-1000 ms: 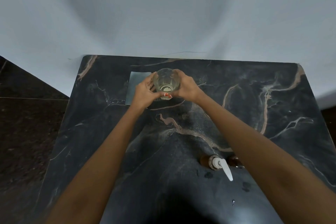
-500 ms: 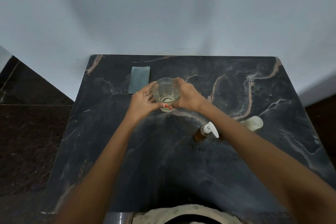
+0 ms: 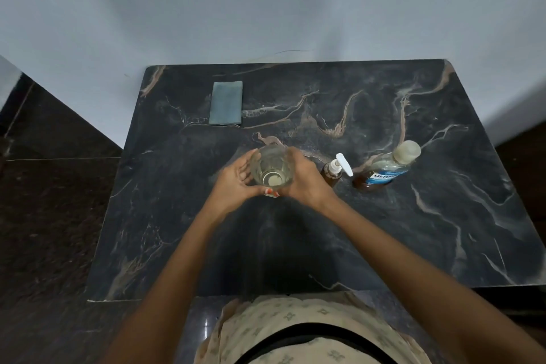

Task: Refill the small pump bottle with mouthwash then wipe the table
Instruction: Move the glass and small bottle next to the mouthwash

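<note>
A clear drinking glass (image 3: 271, 167) stands upright near the middle of the dark marble table (image 3: 384, 230). My left hand (image 3: 233, 182) and my right hand (image 3: 304, 179) wrap around it from both sides. Just right of my right hand stands the small amber pump bottle (image 3: 332, 176) with a white pump head. Further right is the large mouthwash bottle (image 3: 385, 170), with a blue label and a pale cap. A folded grey-blue cloth (image 3: 226, 103) lies flat at the back left of the table.
A pale wall runs behind the table's far edge. Dark polished floor lies to the left and right of the table. My patterned clothing (image 3: 295, 331) shows at the bottom, right against the table's near edge.
The view has pulled back, so more of the table and the mouthwash bottle now show. Both hands have stayed around the glass, now further from the cloth.
</note>
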